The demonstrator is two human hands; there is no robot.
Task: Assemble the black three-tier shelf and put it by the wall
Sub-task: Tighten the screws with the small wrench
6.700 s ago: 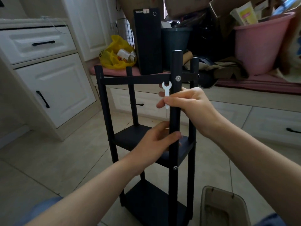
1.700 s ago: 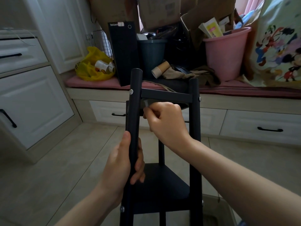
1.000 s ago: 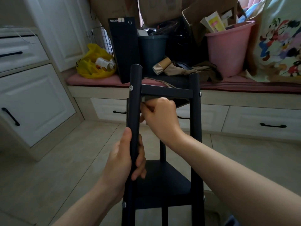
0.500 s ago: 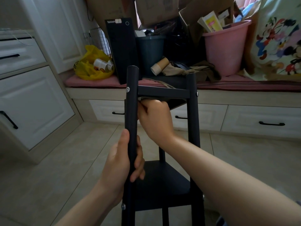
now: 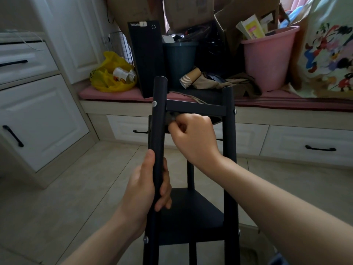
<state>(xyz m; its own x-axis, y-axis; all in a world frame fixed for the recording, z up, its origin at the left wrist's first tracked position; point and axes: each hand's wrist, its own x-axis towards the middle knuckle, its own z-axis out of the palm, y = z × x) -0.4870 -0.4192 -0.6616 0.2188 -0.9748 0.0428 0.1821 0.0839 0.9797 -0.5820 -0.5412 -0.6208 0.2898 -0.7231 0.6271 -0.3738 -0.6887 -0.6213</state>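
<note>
Head view: the black shelf (image 5: 229,150) stands upright on the tiled floor (image 5: 76,188) right in front of the person, near a low window bench (image 5: 118,107) with white drawers on the far side. The left hand (image 5: 145,188) grips the shelf's near-left post (image 5: 159,121) about midway up, thumb lying along the near face and fingers curled round the far side. The right hand (image 5: 193,138) is tucked just under the top crossbar (image 5: 194,108), beside that same post, its fingers curled and pinching a small grey piece (image 5: 172,117) that is mostly hidden, so what it is cannot be told. A silver screw head (image 5: 154,103) shows on the post at crossbar height. Lower down, the middle tier (image 5: 191,207) sits between the posts. On the bench, from left to right, lie a yellow bag (image 5: 108,77), a black computer tower (image 5: 147,58), a paper cup (image 5: 190,77) on its side and a pink bucket (image 5: 267,60).
</note>
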